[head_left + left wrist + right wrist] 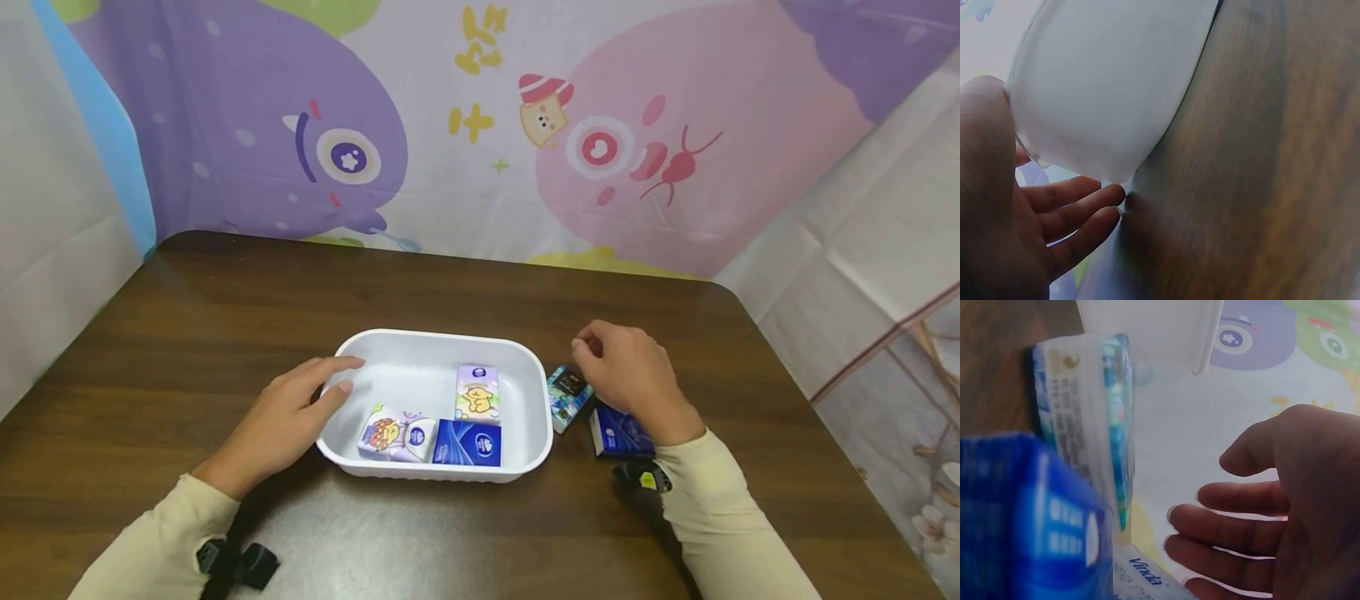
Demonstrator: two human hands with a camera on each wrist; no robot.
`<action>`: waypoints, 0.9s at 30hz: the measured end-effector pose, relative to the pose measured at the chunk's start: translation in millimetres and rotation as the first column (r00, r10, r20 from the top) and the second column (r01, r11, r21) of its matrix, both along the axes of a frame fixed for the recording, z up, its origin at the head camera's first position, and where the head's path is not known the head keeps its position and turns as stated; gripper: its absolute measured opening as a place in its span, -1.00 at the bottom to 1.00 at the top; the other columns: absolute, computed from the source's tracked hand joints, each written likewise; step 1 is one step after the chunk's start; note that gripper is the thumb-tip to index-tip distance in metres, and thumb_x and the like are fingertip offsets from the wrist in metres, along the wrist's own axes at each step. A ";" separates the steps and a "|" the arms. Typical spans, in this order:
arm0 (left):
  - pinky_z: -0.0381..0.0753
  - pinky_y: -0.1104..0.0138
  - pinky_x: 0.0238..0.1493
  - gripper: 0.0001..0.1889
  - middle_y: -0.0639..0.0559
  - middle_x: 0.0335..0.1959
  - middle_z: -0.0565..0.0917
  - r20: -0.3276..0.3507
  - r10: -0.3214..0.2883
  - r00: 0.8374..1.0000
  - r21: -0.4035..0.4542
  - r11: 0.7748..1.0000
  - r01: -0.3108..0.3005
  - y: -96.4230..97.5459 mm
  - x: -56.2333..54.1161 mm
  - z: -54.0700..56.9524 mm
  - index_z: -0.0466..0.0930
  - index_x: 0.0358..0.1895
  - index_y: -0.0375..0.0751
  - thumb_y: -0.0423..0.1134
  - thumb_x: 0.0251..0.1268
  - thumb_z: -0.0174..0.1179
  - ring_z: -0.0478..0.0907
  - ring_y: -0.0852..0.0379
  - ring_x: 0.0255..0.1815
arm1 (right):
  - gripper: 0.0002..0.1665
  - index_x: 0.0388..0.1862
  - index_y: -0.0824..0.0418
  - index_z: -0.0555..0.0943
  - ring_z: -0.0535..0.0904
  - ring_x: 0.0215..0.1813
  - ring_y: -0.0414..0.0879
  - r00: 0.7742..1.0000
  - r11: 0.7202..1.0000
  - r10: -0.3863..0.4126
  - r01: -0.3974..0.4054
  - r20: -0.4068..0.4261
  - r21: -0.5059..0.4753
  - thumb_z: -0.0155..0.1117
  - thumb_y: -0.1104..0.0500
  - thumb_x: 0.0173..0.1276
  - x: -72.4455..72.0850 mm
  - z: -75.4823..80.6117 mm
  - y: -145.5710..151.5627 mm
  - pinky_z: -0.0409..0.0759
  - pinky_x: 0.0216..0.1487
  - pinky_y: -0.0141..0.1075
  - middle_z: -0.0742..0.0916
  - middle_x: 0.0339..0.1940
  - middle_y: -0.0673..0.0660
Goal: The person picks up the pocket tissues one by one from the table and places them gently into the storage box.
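Note:
A white plastic tray (412, 351) holds three tissue packs: a purple pack with a yellow cartoon animal (477, 393), a white-and-purple cartoon pack (396, 433) and a dark blue pack (467, 443). My left hand (288, 417) is at the tray's left end, fingers fairly straight, some of them reaching over the rim. My right hand (630, 367) hovers over the packs right of the tray, its fingers loosely bent with nothing between them. Beneath it are a blue-green tissue pack (567, 398) and a blue pack (621, 432), partly hidden. The right wrist view also shows a Vinda-labelled pack (1147, 575).
Everything stands on a dark brown wooden table (420, 533). A cartoon-printed cloth (465, 192) hangs along the far edge, with pale cloth (60, 250) at the left side.

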State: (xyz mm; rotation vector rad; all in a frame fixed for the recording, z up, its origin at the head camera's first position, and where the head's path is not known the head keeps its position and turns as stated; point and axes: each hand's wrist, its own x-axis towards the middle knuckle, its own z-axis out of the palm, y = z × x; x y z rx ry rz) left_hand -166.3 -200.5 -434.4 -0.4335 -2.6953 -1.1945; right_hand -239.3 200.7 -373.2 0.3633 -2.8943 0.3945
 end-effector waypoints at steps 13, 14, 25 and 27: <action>0.37 -0.07 0.24 -0.65 -0.06 0.19 0.61 0.008 0.002 1.000 -0.002 1.000 -0.002 0.4 0.3 1.1 0.57 0.27 -0.08 -0.10 0.57 0.07 0.48 -0.09 0.25 | -0.45 0.18 0.24 0.61 0.62 0.05 0.26 0.964 0.975 -0.141 0.096 0.225 0.198 0.06 -0.14 0.49 -3.0 -1.7 10.1 0.56 -0.04 0.24 0.71 0.07 0.27; 0.37 -0.07 0.24 -0.66 -0.06 0.19 0.61 0.009 0.002 1.000 -0.002 1.000 -0.002 0.5 0.2 1.1 0.57 0.27 -0.08 -0.10 0.56 0.07 0.48 -0.09 0.25 | -0.43 0.20 0.25 0.59 0.62 0.07 0.28 0.960 0.973 -0.151 0.103 0.235 0.204 0.06 -0.14 0.49 -3.4 -1.4 11.2 0.55 -0.02 0.26 0.70 0.09 0.29; 0.38 -0.06 0.23 -0.66 -0.07 0.18 0.61 0.002 0.005 1.000 -0.002 1.000 -0.005 0.6 -0.3 0.8 0.58 0.26 -0.08 -0.12 0.56 0.08 0.50 -0.09 0.23 | -0.40 0.22 0.33 0.57 0.59 0.10 0.35 0.948 0.957 -0.181 0.108 0.264 0.268 0.12 -0.11 0.48 -2.3 0.5 20.3 0.50 0.04 0.33 0.67 0.12 0.39; 0.38 -0.06 0.23 -0.66 -0.07 0.18 0.61 0.004 0.006 1.000 -0.003 1.000 -0.006 0.5 -0.2 0.6 0.58 0.26 -0.07 -0.11 0.56 0.08 0.49 -0.09 0.24 | -0.41 0.20 0.33 0.59 0.59 0.08 0.35 0.947 0.953 -0.186 0.107 0.264 0.285 0.13 -0.11 0.47 -1.6 -0.7 21.2 0.51 0.02 0.34 0.67 0.10 0.40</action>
